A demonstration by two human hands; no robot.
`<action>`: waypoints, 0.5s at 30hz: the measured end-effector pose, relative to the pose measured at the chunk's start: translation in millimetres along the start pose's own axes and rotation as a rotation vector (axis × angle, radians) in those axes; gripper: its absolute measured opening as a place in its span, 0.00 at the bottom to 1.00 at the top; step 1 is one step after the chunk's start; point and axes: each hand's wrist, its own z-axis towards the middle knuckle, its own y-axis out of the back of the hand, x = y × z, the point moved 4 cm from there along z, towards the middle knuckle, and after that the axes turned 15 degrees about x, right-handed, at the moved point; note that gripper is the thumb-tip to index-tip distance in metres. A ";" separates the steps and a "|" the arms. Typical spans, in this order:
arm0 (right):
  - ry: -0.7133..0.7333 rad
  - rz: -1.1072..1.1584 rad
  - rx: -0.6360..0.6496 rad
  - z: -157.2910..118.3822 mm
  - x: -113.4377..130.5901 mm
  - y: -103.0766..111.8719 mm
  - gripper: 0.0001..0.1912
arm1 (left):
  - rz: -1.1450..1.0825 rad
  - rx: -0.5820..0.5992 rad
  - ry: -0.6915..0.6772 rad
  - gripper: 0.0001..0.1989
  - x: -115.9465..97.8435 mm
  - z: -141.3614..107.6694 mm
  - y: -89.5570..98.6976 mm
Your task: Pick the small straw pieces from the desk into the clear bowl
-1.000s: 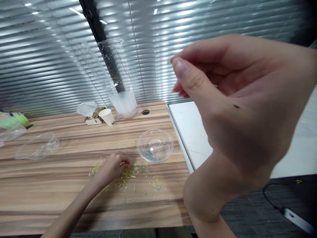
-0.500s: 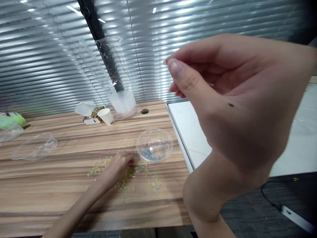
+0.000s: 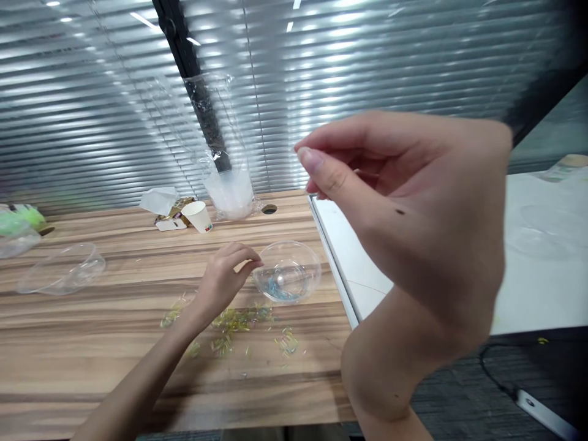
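My left hand (image 3: pixel 224 275) is at the left rim of a clear plastic bowl (image 3: pixel 311 272), thumb and fingertips pinched together. Whatever is between them is too small to make out. Small blue pieces, like short tubes (image 3: pixel 278 288), lie in the bottom of the bowl. Below the hand, a loose scatter of tiny yellow, green and clear pieces (image 3: pixel 234 320) spreads over the wooden table (image 3: pixel 184 398). My right hand (image 3: pixel 404 208) is raised close to the camera, its thumb and index fingertip pressed together; I cannot see anything between them.
Another clear bowl (image 3: pixel 64 272) stands at the left. Along the back are a tissue box (image 3: pixel 171 224), a paper cup (image 3: pixel 197 215) and a plastic bag of white cups (image 3: pixel 229 193). A white tabletop (image 3: pixel 340 233) adjoins on the right; a power strip (image 3: pixel 544 413) lies below it.
My left hand has moved up from the scattered pieces to the bowl's left rim. My right hand sits lower and a little farther left in view, still pinched.
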 end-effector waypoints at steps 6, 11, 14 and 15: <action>0.005 0.019 0.014 3.0 0.5 -5.1 0.09 | -0.118 0.373 0.301 0.08 44.8 -21.8 -12.4; 0.023 0.081 0.110 7.9 0.1 -19.9 0.08 | -0.210 0.658 0.316 0.09 47.9 -30.1 -36.8; 0.023 0.103 0.139 9.3 0.1 -23.8 0.09 | -0.245 0.656 0.294 0.10 47.2 -31.3 -45.6; 0.022 0.108 0.145 9.9 -0.1 -24.3 0.09 | -0.251 0.637 0.285 0.11 47.5 -31.8 -47.4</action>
